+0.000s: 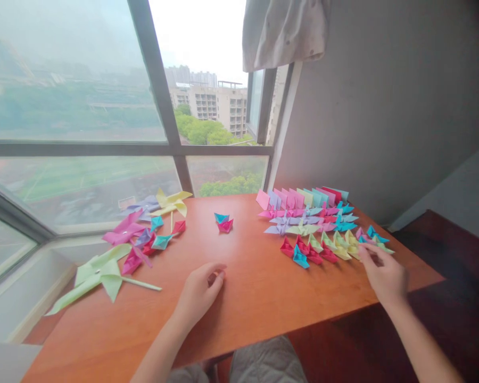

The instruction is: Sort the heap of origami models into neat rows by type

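My right hand [385, 272] is at the right end of the front row of folded paper boats. Its thumb and fingers pinch together at the edge of a yellow paper boat [353, 246]; the exact contact is partly hidden by the fingertips. My left hand [201, 292] rests on the wooden table [259, 308], loosely curled, with nothing visible in it. Beyond it, a blue paper boat [221, 218] and a pink paper boat [225, 226] sit close together. A light blue boat [300, 256] lies in front of the red boats [313, 253].
Paper cranes [303, 227] lie in rows behind the boats, with folded paper pieces [293, 198] standing behind them. On the left are a green pinwheel [99, 271], a yellow pinwheel [171, 203] and several small boats [162, 242]. Windows [72, 74] border the table; a wall [363, 106] stands right.
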Demonstrator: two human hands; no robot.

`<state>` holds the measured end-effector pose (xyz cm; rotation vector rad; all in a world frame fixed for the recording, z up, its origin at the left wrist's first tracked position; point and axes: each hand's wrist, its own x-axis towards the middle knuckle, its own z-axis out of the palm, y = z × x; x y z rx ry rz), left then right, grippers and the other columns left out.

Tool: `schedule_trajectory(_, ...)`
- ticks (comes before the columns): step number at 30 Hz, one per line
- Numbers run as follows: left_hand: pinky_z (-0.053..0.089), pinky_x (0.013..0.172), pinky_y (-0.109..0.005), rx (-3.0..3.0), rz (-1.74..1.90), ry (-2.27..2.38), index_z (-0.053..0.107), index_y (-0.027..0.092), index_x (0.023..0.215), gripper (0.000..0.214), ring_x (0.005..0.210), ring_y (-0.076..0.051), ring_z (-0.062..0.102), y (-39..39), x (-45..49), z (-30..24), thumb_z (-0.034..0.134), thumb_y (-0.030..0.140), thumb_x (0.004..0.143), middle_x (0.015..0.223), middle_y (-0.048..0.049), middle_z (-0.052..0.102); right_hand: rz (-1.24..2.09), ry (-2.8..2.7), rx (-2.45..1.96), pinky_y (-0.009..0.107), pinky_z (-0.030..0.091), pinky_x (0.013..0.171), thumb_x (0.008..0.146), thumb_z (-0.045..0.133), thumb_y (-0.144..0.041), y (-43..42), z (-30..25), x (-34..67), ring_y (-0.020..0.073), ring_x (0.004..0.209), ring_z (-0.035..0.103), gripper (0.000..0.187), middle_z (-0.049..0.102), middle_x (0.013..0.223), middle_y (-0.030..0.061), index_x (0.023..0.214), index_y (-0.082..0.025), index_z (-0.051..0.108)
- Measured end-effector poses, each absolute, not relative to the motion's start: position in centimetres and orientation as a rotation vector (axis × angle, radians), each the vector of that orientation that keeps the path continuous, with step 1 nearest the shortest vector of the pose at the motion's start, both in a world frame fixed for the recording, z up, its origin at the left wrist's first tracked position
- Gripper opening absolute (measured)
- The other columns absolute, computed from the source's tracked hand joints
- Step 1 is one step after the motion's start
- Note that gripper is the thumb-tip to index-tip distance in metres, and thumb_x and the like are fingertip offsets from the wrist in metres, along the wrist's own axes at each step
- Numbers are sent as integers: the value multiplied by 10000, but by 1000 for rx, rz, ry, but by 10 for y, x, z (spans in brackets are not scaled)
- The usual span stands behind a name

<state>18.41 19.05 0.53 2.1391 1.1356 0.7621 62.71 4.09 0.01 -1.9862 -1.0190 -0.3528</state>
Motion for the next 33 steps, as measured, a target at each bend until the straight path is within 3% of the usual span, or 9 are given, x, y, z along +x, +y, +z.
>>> schedule_trajectory(4, 520, 650, -255, 2217, 790, 1205, 699, 191, 983, 226, 689, -160, 676, 217, 192, 16, 505, 214, 869, 872, -35, 753, 35, -1289, -1764, 290, 533, 694, 881, 575, -449, 66, 9, 534, 198, 738, 683, 303, 743, 855, 73, 928, -191, 728)
schedule_trajectory(10, 502, 697, -304, 2261, 883, 1406, 682, 167, 1040, 243, 661, -177, 650, 271, 212, 27, 544, 211, 845, 913, -64, 723, 336, -1541, -1548, 261, 518, 596, 923, 516, -352, 95, 0, 449, 169, 660, 647, 262, 726, 800, 63, 861, -191, 713)
schedule_trajectory(16, 506, 712, -284, 2262, 918, 1458, 678, 163, 1080, 267, 703, -176, 676, 297, 224, 19, 580, 181, 832, 1026, -79, 730, 439, -1559, -1549, 251, 504, 600, 906, 525, -309, 106, -16, 431, 161, 670, 643, 225, 720, 803, 49, 858, -190, 710)
schedule_trajectory(26, 510, 717, -298, 2224, 989, 1423, 723, 188, 906, 195, 750, -209, 692, 303, 231, 8, 582, 107, 798, 875, -62, 759, 490, -1527, -1580, 257, 503, 657, 883, 534, -271, 108, -15, 432, 175, 731, 663, 195, 729, 833, 49, 854, -192, 709)
schedule_trajectory(33, 501, 628, -254, 2225, 974, 1183, 703, 191, 867, 157, 665, -165, 664, 280, 231, 15, 584, 118, 795, 811, -36, 739, 479, -1510, -1584, 252, 507, 657, 885, 532, -285, 107, -14, 432, 174, 733, 666, 204, 730, 837, 48, 860, -190, 711)
